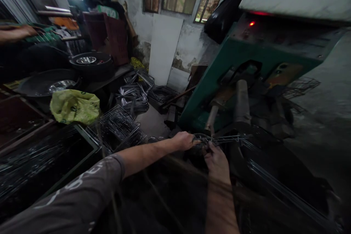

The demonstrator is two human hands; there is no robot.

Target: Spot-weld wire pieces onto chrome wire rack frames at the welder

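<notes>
thin wire frame [222, 139], shiny, gripped flat

I see the floor [153, 120] carrying stacked wire racks [133, 97] just beside the green machine [219, 69].

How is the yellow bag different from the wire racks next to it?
The yellow bag is soft, crumpled and bright; the wire racks are stiff, see-through grids of shiny metal. The bag is one lump; the racks are many, stacked leaning. Neither is being touched by a hand.
</notes>
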